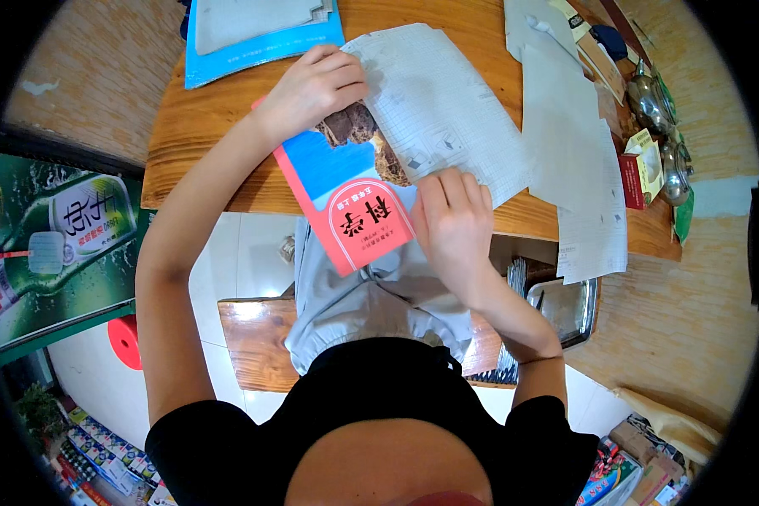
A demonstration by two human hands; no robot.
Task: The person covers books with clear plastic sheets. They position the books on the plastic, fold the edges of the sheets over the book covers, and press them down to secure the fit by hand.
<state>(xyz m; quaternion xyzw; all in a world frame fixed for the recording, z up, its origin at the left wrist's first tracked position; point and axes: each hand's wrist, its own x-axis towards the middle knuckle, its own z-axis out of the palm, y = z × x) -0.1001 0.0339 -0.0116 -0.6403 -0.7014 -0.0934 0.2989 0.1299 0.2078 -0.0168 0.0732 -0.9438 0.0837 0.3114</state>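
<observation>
A softcover textbook (367, 196) with a pink, blue and brown photo cover slants over the table's near edge, its lower end hanging above my lap. It bears printed writing. My left hand (322, 88) curls over its far end, fingers bent by the paper's edge. My right hand (454, 218) grips the book's right edge near the lower corner, thumb against the cover and fingers curled over the sheet. A pale grid-printed sheet (446, 107), like book-cover film backing, spreads to the book's right and reaches under my right fingers. The fingertips of both hands are partly hidden.
On the wooden table (240, 158), a blue book (259, 54) lies far left under pale sheets. More sheets (560, 126) overhang the right side. Metal pots (651, 101) and a small box (642, 167) stand by the wall. A metal tray (563, 310) sits lower right.
</observation>
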